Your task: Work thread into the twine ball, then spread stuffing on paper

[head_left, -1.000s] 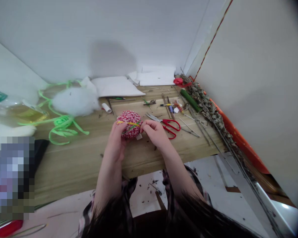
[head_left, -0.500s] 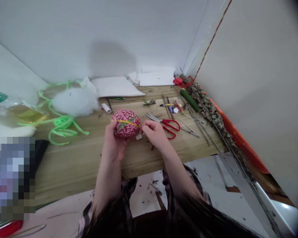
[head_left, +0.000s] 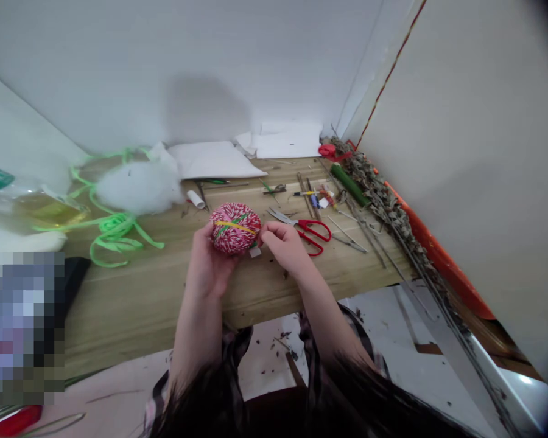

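Note:
My left hand cups a red-and-white twine ball from below and the left, just above the wooden table. A yellow strand runs across the ball's front, with a bit of green showing under it. My right hand is pinched at the ball's right side, where the yellow strand ends, beside a small white tag. Red-handled scissors lie just right of my right hand.
White stuffing and a green cord lie at the left. White sheets rest at the back. Sticks, pens and a green roll are scattered at the right, beside dried twigs. A blurred patch covers the lower left.
The ball has turned slightly in my left hand and risen a little. My right hand stays pinched at its right side.

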A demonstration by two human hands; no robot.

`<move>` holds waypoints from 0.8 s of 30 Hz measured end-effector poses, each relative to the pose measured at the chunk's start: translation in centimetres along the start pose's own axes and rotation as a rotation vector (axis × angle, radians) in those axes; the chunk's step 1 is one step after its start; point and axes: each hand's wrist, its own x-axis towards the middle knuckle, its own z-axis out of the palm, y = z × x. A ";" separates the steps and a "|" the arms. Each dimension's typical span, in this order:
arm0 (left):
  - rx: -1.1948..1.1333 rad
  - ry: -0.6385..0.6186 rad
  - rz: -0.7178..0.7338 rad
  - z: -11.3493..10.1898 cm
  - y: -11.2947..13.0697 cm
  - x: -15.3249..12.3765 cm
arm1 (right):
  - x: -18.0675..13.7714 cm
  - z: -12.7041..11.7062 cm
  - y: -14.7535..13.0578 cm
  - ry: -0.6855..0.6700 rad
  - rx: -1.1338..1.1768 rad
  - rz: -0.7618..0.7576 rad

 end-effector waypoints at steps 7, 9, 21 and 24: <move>0.049 -0.001 0.008 -0.3 0.0 0.2 | 0.0 0.0 0.0 -0.016 0.017 -0.062; 0.073 -0.001 0.029 -0.5 -0.2 0.3 | 0.0 -0.1 -0.1 -0.031 0.034 -0.076; 0.379 -0.023 0.244 -1.3 -1.7 1.1 | -0.4 -0.3 -0.6 -0.109 0.118 -0.076; 0.477 -0.006 0.308 -1.7 -2.1 1.4 | -0.4 -0.4 -0.6 -0.115 0.121 -0.077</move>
